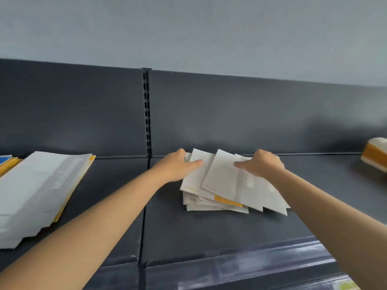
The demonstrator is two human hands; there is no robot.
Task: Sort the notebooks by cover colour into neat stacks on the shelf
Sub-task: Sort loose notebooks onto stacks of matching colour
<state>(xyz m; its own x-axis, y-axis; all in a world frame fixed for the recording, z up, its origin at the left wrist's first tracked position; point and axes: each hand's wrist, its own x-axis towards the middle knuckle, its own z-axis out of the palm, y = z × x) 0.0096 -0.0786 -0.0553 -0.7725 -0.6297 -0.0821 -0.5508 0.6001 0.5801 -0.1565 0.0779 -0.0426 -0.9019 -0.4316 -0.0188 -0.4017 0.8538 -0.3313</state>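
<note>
A messy pile of white-backed notebooks (222, 185) lies fanned out on the dark shelf (188, 231), with yellow cover edges showing near its front. My left hand (178, 166) grips the pile's far left corner, thumb lying across the top sheet. My right hand (261, 164) holds the far right part of the pile, thumb pointing left over the top notebook. A larger spread of white-backed notebooks (37, 191) with yellow and blue edges lies at the left of the shelf.
A yellow and white stack (374, 155) sits at the far right edge of the shelf. The dark back panel (251, 114) with a slotted upright (147, 114) rises behind. A shiny price rail (251, 266) runs along the shelf's front edge.
</note>
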